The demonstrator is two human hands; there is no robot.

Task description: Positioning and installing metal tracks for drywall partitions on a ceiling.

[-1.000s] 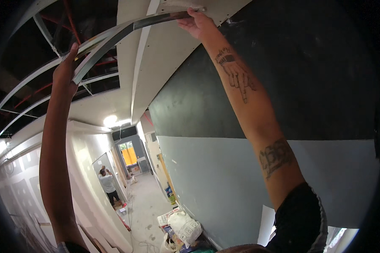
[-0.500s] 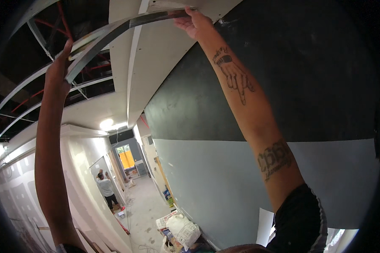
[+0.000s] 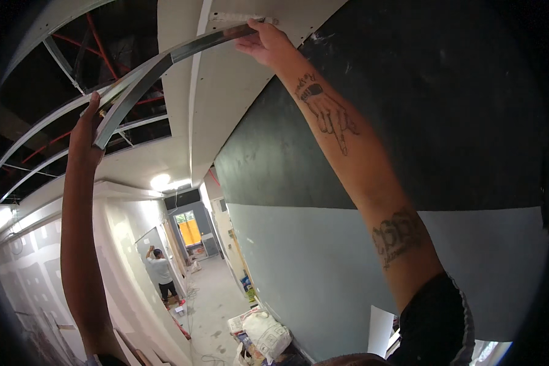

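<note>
Overhead, a long grey metal channel (image 3: 210,40) spans between my raised hands, curved by the lens. My left hand (image 3: 89,131) grips its near left end, thumb up along the side; most of those fingers are hidden behind the wrist. At the far right end my right hand (image 3: 263,44) has its thumb on the upper side and its fingers underneath. The channel is below a ceiling opening (image 3: 134,36) that shows metal framing and red pipes. Past my right hand lies the pale ceiling board (image 3: 232,79).
A dark-and-grey wall (image 3: 323,256) runs along my right. White sacks (image 3: 265,332) and other materials lie at its foot. Down the corridor floor (image 3: 210,287), a person (image 3: 160,271) works at the left wall with raised arms. Cables trail along the floor, and boards lean at lower left.
Both hands have come down a little with the metal channel, and the right hand has shifted left. The view has tilted slightly; the person down the corridor stays at the wall.
</note>
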